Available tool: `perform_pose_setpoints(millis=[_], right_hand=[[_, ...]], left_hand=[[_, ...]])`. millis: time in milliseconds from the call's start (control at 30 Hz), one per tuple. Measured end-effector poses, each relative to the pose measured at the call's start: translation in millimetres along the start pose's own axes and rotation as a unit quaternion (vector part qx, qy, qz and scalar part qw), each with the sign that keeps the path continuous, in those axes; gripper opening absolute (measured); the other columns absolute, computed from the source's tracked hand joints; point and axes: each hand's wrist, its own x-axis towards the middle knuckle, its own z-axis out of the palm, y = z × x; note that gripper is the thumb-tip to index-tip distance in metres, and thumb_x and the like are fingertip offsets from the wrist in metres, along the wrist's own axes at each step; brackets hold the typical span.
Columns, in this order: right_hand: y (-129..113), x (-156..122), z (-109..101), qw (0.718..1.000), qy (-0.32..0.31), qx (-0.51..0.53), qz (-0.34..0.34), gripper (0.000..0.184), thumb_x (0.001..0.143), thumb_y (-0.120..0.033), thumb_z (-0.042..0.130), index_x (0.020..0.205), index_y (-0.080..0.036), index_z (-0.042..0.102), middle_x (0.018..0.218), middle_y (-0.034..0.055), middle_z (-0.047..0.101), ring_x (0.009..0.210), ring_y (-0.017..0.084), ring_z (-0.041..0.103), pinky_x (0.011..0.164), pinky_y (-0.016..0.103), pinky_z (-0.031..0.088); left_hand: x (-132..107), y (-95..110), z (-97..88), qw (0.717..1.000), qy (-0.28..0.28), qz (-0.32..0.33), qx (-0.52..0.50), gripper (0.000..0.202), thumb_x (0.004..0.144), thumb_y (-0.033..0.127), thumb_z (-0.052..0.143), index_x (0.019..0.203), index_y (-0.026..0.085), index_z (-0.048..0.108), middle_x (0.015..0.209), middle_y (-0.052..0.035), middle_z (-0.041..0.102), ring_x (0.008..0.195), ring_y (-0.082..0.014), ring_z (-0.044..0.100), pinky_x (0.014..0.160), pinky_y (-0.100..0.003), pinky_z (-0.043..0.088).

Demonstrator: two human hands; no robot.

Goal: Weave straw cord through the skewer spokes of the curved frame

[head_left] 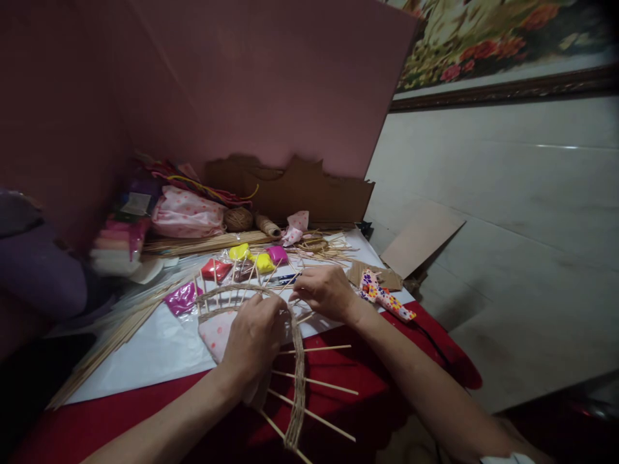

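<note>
A half-woven basket frame (296,380) of thin wooden sticks wrapped with jute twine lies on the table, with a pink dotted cloth base (215,330) inside it. My left hand (254,338) rests curled on the frame's middle, fingers pressed down on the cloth and sticks. My right hand (325,291) is closed in a pinch at the frame's far rim, on a stick or strand of twine too small to make out. Bare sticks fan out from the rim toward me.
Small packets of coloured clay (251,258) lie beyond the frame. Bundles of sticks (111,335) lie on white paper (155,354) at the left. A twine ball (238,219), pink cloth bag (186,212), cardboard pieces (420,241) and a flowered object (384,298) surround the red tablecloth (367,399).
</note>
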Motion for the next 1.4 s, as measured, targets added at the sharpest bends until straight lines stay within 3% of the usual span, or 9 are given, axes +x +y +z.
perform_pose_setpoints(millis=[167, 367, 567, 700, 967, 1133, 1233, 1400], right_hand=[[0, 2, -2, 1.000, -0.007, -0.001, -0.004, 0.020, 0.081, -0.037, 0.059, 0.072, -0.020, 0.065, 0.071, -0.0001, 0.066, 0.065, 0.012, 0.056, 0.054, 0.026, 0.023], [-1, 10, -10, 1.000, -0.025, -0.006, -0.002, 0.018, 0.079, -0.036, 0.062, 0.073, -0.021, 0.066, 0.071, -0.0005, 0.066, 0.061, 0.011, 0.054, 0.053, 0.024, 0.023], [8, 13, -23, 1.000, -0.026, 0.004, -0.001, 0.012, 0.080, -0.029, 0.062, 0.073, -0.020, 0.067, 0.072, -0.0002, 0.066, 0.063, 0.011, 0.055, 0.056, 0.023, 0.027], [21, 12, -27, 0.999, -0.016, 0.024, 0.029, 0.009, 0.078, -0.025, 0.063, 0.073, -0.020, 0.068, 0.071, -0.0002, 0.067, 0.066, 0.011, 0.056, 0.057, 0.022, 0.029], [46, 22, -14, 0.989, -0.047, 0.112, 0.086, 0.006, 0.077, -0.022, 0.065, 0.074, -0.019, 0.070, 0.067, -0.0011, 0.067, 0.061, 0.009, 0.056, 0.056, 0.019, 0.030], [50, 36, -11, 0.991, -0.029, 0.092, 0.092, 0.013, 0.074, -0.030, 0.070, 0.068, -0.018, 0.069, 0.064, -0.0014, 0.064, 0.058, 0.009, 0.053, 0.053, 0.020, 0.027], [43, 44, -15, 0.997, -0.005, 0.045, 0.067, 0.019, 0.074, -0.036, 0.069, 0.068, -0.018, 0.068, 0.064, -0.0006, 0.064, 0.059, 0.010, 0.053, 0.053, 0.022, 0.026], [20, 54, -12, 0.996, 0.035, -0.067, -0.043, 0.024, 0.083, -0.038, 0.058, 0.071, -0.018, 0.065, 0.070, 0.0018, 0.066, 0.065, 0.013, 0.055, 0.061, 0.026, 0.027]], left_hand=[[-2, -1, -1.1, 1.000, 0.006, 0.019, 0.020, 0.011, 0.085, 0.013, 0.047, 0.078, 0.017, 0.056, 0.073, -0.0040, 0.058, 0.072, -0.0198, 0.046, 0.065, -0.031, 0.039], [-5, -1, -0.1, 0.992, 0.017, 0.096, 0.085, 0.018, 0.084, 0.010, 0.048, 0.092, 0.020, 0.060, 0.080, -0.0043, 0.060, 0.075, -0.0214, 0.046, 0.066, -0.034, 0.039], [-13, 5, -5.3, 0.988, 0.022, 0.100, 0.113, 0.024, 0.085, 0.011, 0.046, 0.101, 0.021, 0.061, 0.077, -0.0051, 0.056, 0.076, -0.0220, 0.044, 0.065, -0.034, 0.039], [-16, 7, -7.5, 0.988, 0.026, 0.104, 0.114, 0.023, 0.087, 0.014, 0.044, 0.097, 0.021, 0.062, 0.075, -0.0049, 0.054, 0.074, -0.0215, 0.043, 0.063, -0.034, 0.038], [-18, 7, -7.1, 0.988, 0.024, 0.116, 0.099, 0.021, 0.086, 0.013, 0.045, 0.095, 0.021, 0.062, 0.074, -0.0051, 0.055, 0.072, -0.0213, 0.043, 0.061, -0.034, 0.037], [-18, 7, -7.2, 0.988, 0.000, 0.131, 0.080, 0.018, 0.086, 0.015, 0.047, 0.095, 0.021, 0.062, 0.077, -0.0052, 0.057, 0.072, -0.0209, 0.045, 0.063, -0.035, 0.039], [-18, 7, -7.0, 0.989, -0.009, 0.128, 0.077, 0.017, 0.085, 0.016, 0.050, 0.094, 0.021, 0.062, 0.079, -0.0058, 0.058, 0.074, -0.0214, 0.046, 0.065, -0.036, 0.040], [-17, 6, -4.5, 0.989, -0.008, 0.134, 0.064, 0.021, 0.085, 0.014, 0.047, 0.098, 0.020, 0.062, 0.078, -0.0057, 0.057, 0.074, -0.0217, 0.045, 0.064, -0.036, 0.041]])
